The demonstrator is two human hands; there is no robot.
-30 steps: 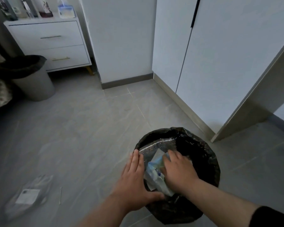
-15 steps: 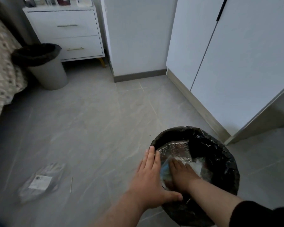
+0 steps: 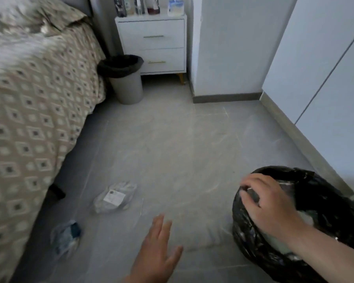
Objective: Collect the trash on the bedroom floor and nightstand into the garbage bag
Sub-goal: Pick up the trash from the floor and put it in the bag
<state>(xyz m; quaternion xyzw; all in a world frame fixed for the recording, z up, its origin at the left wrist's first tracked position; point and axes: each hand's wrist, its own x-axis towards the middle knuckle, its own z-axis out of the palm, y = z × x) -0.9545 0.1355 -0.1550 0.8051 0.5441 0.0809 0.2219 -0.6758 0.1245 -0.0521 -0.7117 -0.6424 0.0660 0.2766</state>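
Right hand [image 3: 268, 203] grips the garbage bag [image 3: 323, 186] at the rim nearest the left hand, fingers [image 3: 246, 189] curled over the lip. Likely reason: keeps the mouth open and the soft bag upright for the next drop. The bag sits on the floor [image 3: 192, 150] under and right of that hand, and pale trash shows inside below the wrist. Left hand [image 3: 157, 248] is released: fingers straight, slightly spread, nothing in it, above bare floor, well apart from the bag. It points forward-left at the loose trash, so it reads as a reach for the next pickup. Clear plastic packet [image 3: 114, 198] with a white label lies flat on the floor ahead-left of the left hand and looks like the nearest target. Crumpled bluish wrapper [image 3: 66, 240] lies further left of that hand, near the bed [image 3: 29, 99] edge, too blurred to identify. Neither is touched. Nightstand [image 3: 154, 43] is far ahead of both hands. The bottles and small box on top are too small to tell which are trash. Grey bin [image 3: 126, 88] with a black liner stands just in front of it, probably not the task's bag. Progress: some trash bagged, at least two floor items plus the nightstand left. Risk: the flat film packet may need an edge pinch off the tile, and the bag could slump if the right hand lets go.
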